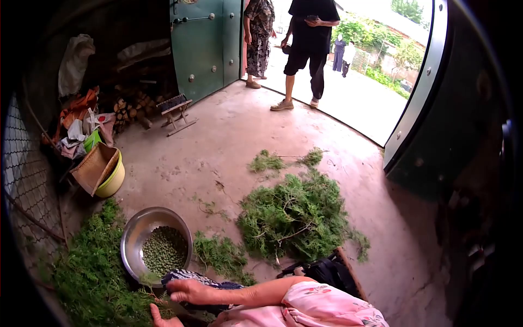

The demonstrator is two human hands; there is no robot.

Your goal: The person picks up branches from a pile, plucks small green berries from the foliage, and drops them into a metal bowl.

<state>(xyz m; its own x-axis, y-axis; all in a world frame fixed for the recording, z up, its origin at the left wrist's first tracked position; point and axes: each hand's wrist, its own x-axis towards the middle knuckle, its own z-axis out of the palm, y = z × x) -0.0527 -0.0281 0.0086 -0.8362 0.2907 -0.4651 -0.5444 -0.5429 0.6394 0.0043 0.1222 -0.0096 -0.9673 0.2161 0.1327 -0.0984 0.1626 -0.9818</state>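
At the bottom edge, my left hand [165, 320] is partly cut off, thumb raised, closed around a leafy green sprig [155, 298]. Just above it, my right hand [189, 291] reaches across from the pink floral sleeve [327, 305]. Its fingers are curled close to the sprig and slightly blurred; what they pinch is hidden. Beyond both hands stands a steel basin [128, 245] with many small green cones or berries [163, 250] in it. Cut evergreen branches [92, 267] lie heaped left of the basin.
A larger pile of evergreen branches [297, 215] lies on the concrete floor [180, 158]. A yellow bucket [111, 182] with a woven basket [95, 166], a small folding stool [175, 111] and stacked firewood [131, 106] are at left. Two people stand by the green door [201, 49].
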